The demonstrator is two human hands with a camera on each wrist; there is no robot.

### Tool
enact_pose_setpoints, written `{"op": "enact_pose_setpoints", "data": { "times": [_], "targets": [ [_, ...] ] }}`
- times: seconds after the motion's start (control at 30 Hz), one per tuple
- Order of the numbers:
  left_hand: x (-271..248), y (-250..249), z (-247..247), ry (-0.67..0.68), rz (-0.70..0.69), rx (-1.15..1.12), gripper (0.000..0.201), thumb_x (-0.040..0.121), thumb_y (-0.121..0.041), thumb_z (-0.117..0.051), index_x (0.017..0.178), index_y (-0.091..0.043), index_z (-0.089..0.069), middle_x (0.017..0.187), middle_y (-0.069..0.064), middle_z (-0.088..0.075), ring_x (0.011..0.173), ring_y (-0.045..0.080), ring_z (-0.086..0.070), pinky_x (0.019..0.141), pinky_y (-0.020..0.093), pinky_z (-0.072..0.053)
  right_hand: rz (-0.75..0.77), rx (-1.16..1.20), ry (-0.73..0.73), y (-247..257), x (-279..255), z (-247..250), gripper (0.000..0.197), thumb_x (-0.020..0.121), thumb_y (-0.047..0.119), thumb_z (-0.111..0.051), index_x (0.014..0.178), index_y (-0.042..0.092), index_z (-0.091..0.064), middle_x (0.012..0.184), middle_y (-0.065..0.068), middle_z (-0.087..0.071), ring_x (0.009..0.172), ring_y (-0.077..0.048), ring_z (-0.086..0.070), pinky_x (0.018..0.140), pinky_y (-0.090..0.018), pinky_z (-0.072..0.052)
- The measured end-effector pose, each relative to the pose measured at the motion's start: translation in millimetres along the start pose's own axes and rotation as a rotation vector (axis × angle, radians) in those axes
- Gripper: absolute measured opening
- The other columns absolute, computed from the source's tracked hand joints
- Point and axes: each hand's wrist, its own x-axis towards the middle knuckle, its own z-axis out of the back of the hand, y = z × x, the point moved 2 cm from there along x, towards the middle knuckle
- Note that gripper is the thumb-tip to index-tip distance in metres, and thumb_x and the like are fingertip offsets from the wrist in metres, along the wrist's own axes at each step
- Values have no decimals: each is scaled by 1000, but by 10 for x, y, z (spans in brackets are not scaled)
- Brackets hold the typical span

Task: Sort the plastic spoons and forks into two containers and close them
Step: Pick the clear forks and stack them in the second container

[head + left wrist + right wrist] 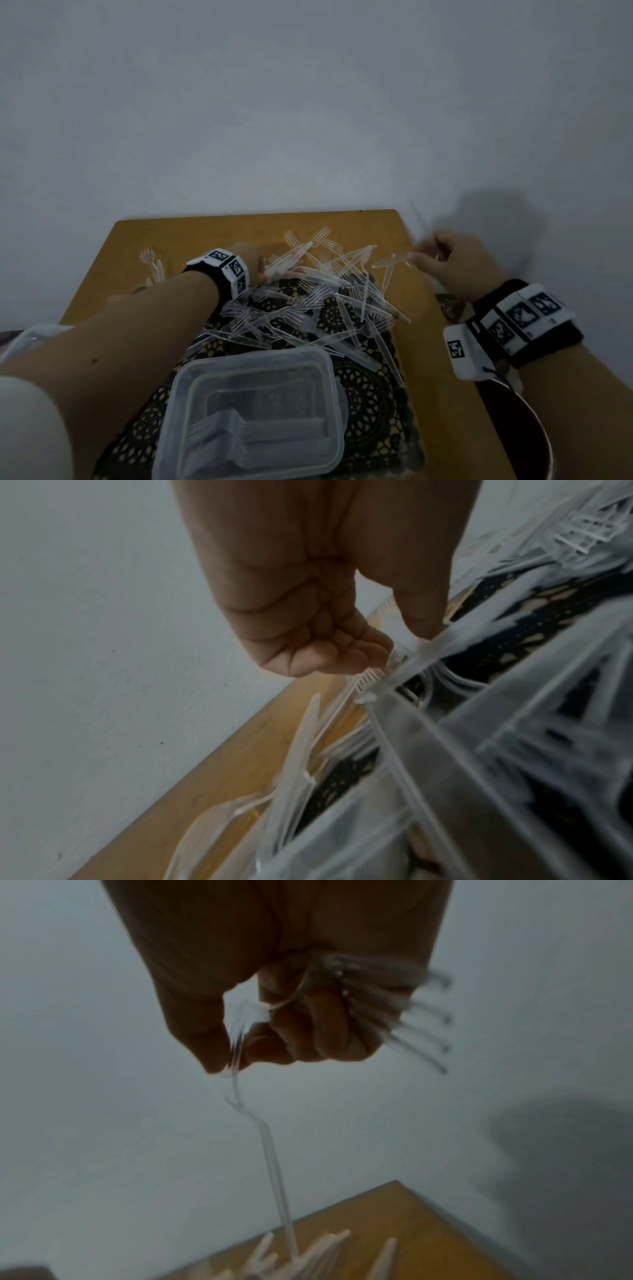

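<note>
A small wooden table with a yellowish top stands pushed against a plain pale grey wall, its far right corner close to where the right hand's shadow falls on the wall. A dark lace-patterned mat covers the near middle of the tabletop. Across the mat's far edge and the bare wood beyond it lies a loose heap of clear plastic forks, crossing one another at every angle; a few more pieces lie apart near the table's far left. On the near part of the mat sits a clear rectangular container with its lid on, forks visible inside through the plastic. Part of another clear container shows at the left edge of the head view.

The left hand reaches into the far left of the heap, fingers curled and thumb pressing a fork handle against them. The right hand is raised above the table's right edge, closed round a bundle of forks, while its thumb and forefinger pinch 1 more fork that hangs down toward the heap.
</note>
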Motion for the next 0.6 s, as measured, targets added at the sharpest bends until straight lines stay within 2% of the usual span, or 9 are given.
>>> {"op": "enact_pose_setpoints", "data": {
  "times": [0.07,0.13,0.2,0.27,0.3,0.37,0.43,0.53,0.6],
  "targets": [
    [-3,5,-20,-21,0,-19,37,92,-34,-63,59,-19,-53,53,-3,-45,49,15,-39,48,23,-33,-35,196,-113,75,63,48,13,85,31,-72,77,22,-67,65,12,-59,53,1,-49,51,-9,-38],
    [-19,23,-44,-19,-2,-60,38,93,-30,-59,58,-18,-48,53,-1,-40,49,17,-34,48,23,-29,-113,479,-173,127,135,43,13,89,28,-67,76,25,-69,68,13,-63,54,1,-49,47,-7,-38],
    [-51,42,-45,-26,6,-154,39,91,-26,-57,56,-18,-45,52,0,-37,49,18,-31,49,24,-27,-202,752,-173,185,198,4,23,92,25,-59,72,26,-70,85,2,-69,55,-4,-46,43,-13,-36],
    [-76,59,-37,-61,15,-232,37,91,-24,-57,57,-19,-44,53,0,-37,48,17,-32,49,23,-28,-211,819,-190,238,274,-54,34,96,28,-52,65,25,-67,87,-4,-69,53,-8,-42,45,-20,-33],
    [-90,64,-20,-90,22,-265,30,92,-25,-57,65,-18,-48,58,0,-44,52,17,-39,51,23,-33,-198,740,-208,260,318,-90,37,97,34,-50,63,25,-64,79,-3,-67,53,-9,-42,49,-23,-34],
    [-131,60,33,-152,0,-392,15,96,-27,-55,89,-15,-53,78,0,-61,67,17,-57,58,25,-43,-143,406,-213,277,413,-190,41,96,47,-47,64,23,-53,64,2,-52,53,-12,-42,55,-27,-35],
    [-165,44,107,-231,-47,-535,11,99,-25,-49,102,-14,-49,87,2,-65,73,16,-61,59,26,-44,-110,83,-109,265,494,-350,38,94,52,-50,72,21,-42,65,6,-43,53,-12,-39,53,-25,-33],
    [-207,-19,260,-357,-143,-557,18,103,-27,-38,111,-15,-48,76,-2,-58,64,13,-52,56,27,-37,-213,-222,186,160,548,-641,27,91,47,-59,91,23,-48,78,6,-57,58,-10,-55,47,-23,-40],
    [-224,-68,323,-417,-187,-530,22,103,-32,-37,108,-15,-50,70,-6,-51,58,9,-46,51,25,-31,-247,-415,329,88,558,-811,33,92,48,-57,95,15,-58,85,-1,-67,64,-15,-63,50,-25,-49]
  ]
}}
